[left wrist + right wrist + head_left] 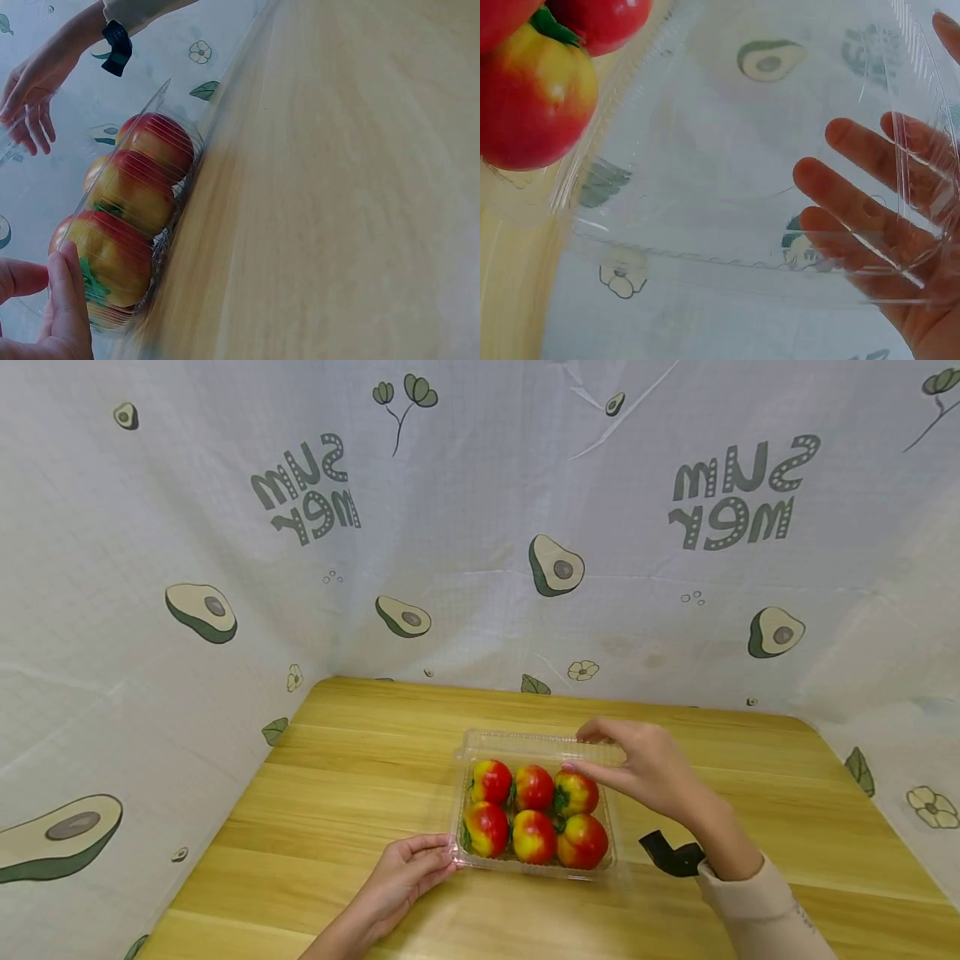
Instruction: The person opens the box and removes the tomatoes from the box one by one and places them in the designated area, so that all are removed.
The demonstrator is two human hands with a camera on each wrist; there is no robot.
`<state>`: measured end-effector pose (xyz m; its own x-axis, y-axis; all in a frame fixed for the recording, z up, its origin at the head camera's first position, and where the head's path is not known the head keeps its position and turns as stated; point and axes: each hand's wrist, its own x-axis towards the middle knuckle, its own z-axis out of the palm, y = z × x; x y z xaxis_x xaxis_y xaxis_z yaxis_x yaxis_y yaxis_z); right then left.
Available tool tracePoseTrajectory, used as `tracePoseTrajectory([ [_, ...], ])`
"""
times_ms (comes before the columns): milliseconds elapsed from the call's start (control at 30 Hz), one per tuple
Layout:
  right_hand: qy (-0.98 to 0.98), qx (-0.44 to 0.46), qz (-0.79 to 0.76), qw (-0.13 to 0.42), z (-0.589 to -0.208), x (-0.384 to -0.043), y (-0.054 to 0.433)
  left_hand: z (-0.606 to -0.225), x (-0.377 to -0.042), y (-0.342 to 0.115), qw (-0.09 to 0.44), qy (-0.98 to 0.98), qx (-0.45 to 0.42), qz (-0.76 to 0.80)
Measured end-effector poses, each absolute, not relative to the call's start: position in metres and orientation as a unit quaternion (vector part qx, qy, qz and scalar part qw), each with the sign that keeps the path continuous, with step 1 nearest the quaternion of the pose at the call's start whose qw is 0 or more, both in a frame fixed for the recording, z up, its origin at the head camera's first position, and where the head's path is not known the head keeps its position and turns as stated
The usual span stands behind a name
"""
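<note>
A clear plastic container [538, 870] on the table holds several shiny red-and-yellow fruits [535, 837] with green leafy tops, set in two rows. Its hinged clear lid [517, 745] stands raised along the far side. At the near left corner my left hand [405, 877] pinches the container's rim between thumb and fingers. My right hand [645, 768] grips the lid near its right end, thumb on one side and fingers on the other. Through the plastic, the right wrist view shows the spread fingers [855, 202] behind the lid [705, 150].
The wooden table [360, 760] extends on both sides of the container. A black strap [670, 854] hangs by the right cuff. A pale curtain [465, 527] printed with avocados and flowers encloses the back and both sides.
</note>
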<state>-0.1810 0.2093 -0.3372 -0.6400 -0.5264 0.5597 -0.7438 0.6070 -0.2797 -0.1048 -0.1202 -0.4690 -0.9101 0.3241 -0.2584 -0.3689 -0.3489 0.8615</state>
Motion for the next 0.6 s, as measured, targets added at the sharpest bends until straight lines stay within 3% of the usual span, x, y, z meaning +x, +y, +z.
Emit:
tracePoseTrajectory([
  [400, -0.842, 0.34, 0.382, 0.17, -0.34, -0.191, 0.226, -0.47, -0.104, -0.121, 0.211, 0.529, -0.019, 0.822],
  [600, -0.784, 0.357, 0.493, 0.12, -0.344, -0.199, 0.236, -0.469, -0.104, -0.121, 0.212, 0.53, -0.018, 0.821],
])
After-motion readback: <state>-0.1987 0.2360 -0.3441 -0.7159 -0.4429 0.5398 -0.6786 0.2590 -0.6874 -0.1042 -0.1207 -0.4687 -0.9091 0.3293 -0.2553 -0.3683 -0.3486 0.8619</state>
